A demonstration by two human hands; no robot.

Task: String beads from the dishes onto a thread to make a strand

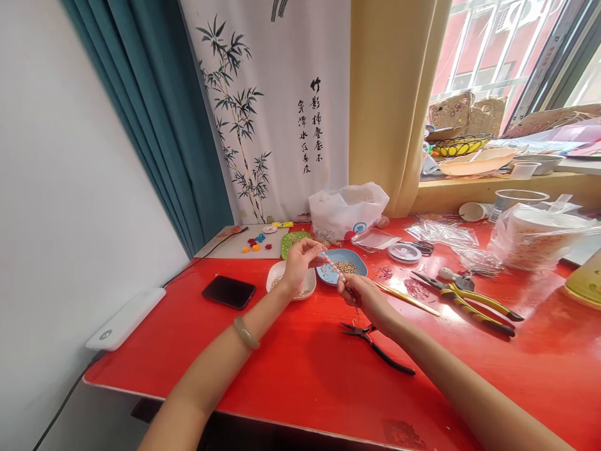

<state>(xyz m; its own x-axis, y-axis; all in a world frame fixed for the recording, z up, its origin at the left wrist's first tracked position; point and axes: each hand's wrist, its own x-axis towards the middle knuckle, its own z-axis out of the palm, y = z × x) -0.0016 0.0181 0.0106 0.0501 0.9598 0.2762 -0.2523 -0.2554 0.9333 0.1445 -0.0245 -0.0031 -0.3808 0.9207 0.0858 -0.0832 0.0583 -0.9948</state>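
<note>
Between my two hands a thin string of small pale beads [332, 265] is stretched at a slant. My left hand [300, 263] pinches its upper end, fingers closed. Lower down and to the right, my right hand [364, 294] grips the other end, with a short tail hanging below it. Behind the strand sits a blue dish [359, 260] of gold beads. A white dish [277, 270] with small beads lies partly behind my left hand, and a green dish [287, 241] stands farther back. Pliers with black handles [392, 360] rest on the table below my right hand.
On the red table [282, 363] a black phone [228, 292] lies left. Yellow-handled pliers [474, 307] and a gold stick [408, 297] are at right. A white plastic bag [347, 203] stands behind the dishes. A white power strip [124, 319] sits at the left edge.
</note>
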